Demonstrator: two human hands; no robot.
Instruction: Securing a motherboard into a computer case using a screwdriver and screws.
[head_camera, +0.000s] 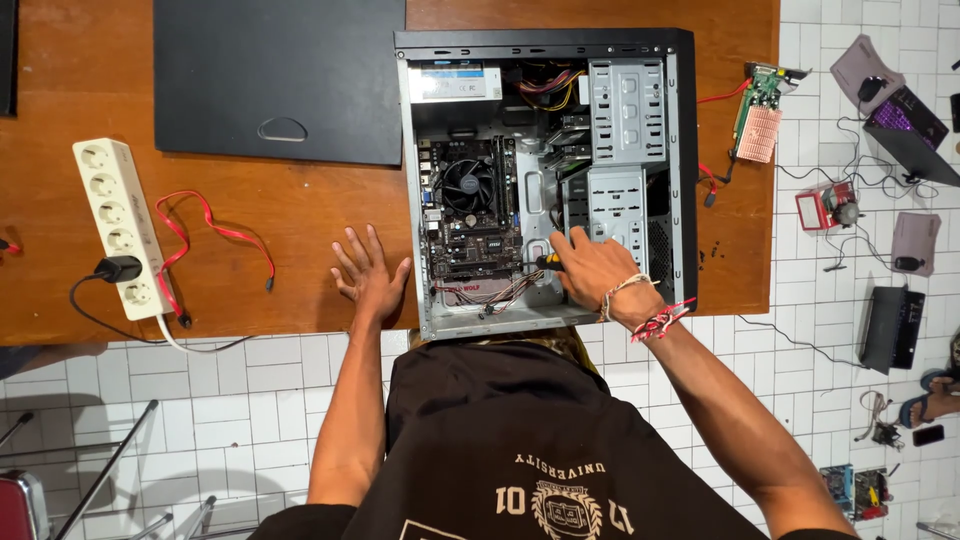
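Lying on its side near the tabletop's front edge, the open computer case (545, 180) exposes its motherboard upward. The right hand (595, 268) grips a yellow-and-black screwdriver (542, 261) inside it, while the left hand (368, 272), fingers spread flat on the tabletop (280, 220), touches the case's wall, apparently steadying it.

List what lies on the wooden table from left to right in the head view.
White power strip → red flat cable → left hand flat on the wood → open grey computer case, with the right hand holding a screwdriver inside → green circuit card.
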